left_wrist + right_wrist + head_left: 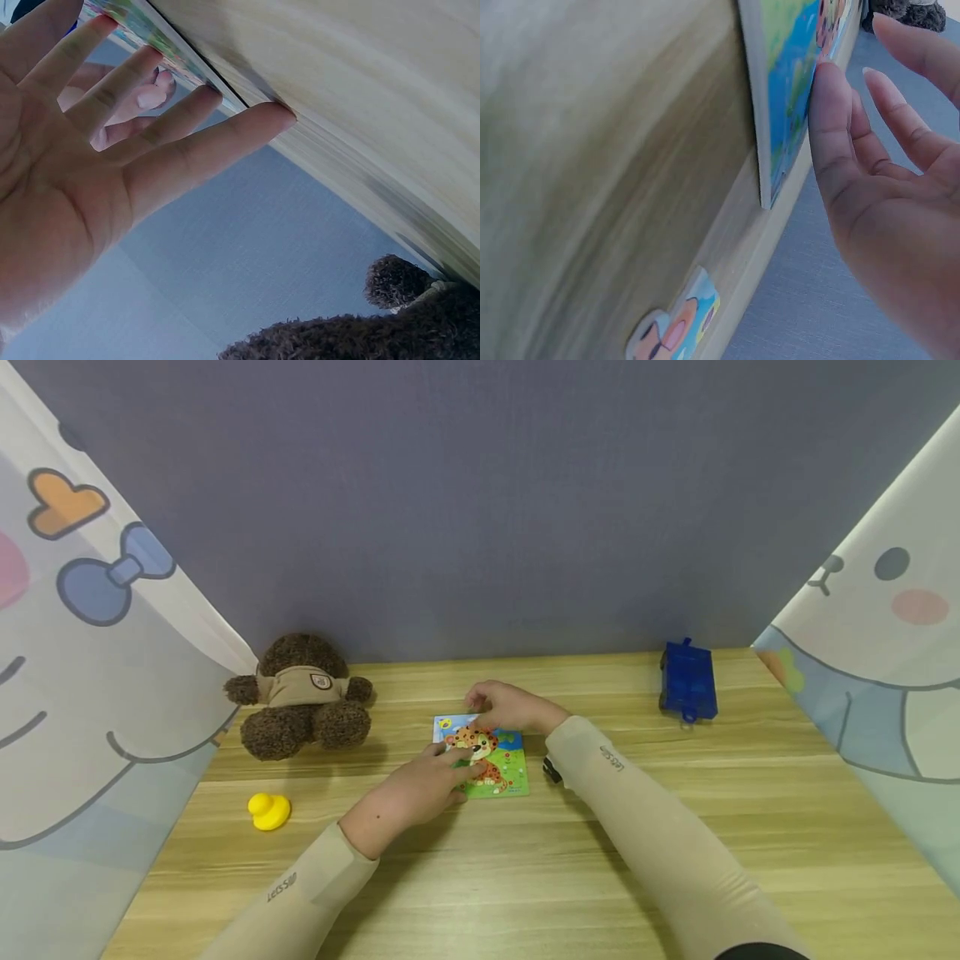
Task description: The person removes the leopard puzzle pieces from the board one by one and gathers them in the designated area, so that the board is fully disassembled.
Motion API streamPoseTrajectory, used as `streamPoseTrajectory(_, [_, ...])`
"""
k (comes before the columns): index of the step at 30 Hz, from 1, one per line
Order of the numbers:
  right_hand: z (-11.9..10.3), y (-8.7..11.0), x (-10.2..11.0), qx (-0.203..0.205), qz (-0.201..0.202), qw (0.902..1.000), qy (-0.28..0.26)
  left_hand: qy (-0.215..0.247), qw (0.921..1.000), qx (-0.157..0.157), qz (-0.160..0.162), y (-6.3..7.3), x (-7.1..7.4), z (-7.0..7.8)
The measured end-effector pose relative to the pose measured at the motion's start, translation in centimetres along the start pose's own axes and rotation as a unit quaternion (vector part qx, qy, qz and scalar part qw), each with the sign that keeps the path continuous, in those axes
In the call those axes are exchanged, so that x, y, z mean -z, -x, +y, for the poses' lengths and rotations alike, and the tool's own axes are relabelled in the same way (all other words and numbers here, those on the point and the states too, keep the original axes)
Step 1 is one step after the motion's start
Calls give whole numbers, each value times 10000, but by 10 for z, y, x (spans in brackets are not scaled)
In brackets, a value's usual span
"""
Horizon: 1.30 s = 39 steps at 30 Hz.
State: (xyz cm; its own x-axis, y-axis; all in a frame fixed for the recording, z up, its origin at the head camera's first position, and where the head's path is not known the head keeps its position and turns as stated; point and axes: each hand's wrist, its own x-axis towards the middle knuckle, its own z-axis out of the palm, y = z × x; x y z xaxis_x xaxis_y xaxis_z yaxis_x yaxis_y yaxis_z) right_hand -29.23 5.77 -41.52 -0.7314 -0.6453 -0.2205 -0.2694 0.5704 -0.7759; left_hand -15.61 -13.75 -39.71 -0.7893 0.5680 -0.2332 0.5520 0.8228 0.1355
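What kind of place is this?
Likely a staged children's play area: a teddy bear and a leopard picture board on a wood-look table, with cartoon-print panels on both sides.

The puzzle (pixel 497 778) looks smooth, the tabletop (pixel 480 877) wood-grained, the bear (pixel 300 689) at left fuzzy, the duck (pixel 270 812) smooth plastic.
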Motion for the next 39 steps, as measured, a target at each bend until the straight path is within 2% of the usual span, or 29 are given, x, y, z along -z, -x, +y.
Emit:
streamPoseTrajectory(7, [1, -1, 0, 48, -32, 9999, 128, -35, 10000, -4, 20, 0, -1, -1])
streamPoseTrajectory(15, [2, -4, -3, 256, -15, 9962, 831, -89, 10000, -11, 12, -1, 0, 0])
streamPoseTrajectory(26, [4, -5, -5, 113, -120, 9964, 836, -14, 10000, 55, -69, 0, 1, 1])
streamPoseTrajectory(32, [4, -7, -4, 61, -158, 9978, 647, 22, 9999, 112, -78, 0, 1, 1])
streamPoseTrajectory(39, [5, -7, -3, 31, -220, 9986, 483, 23, 10000, 24, -24, 1, 3, 1])
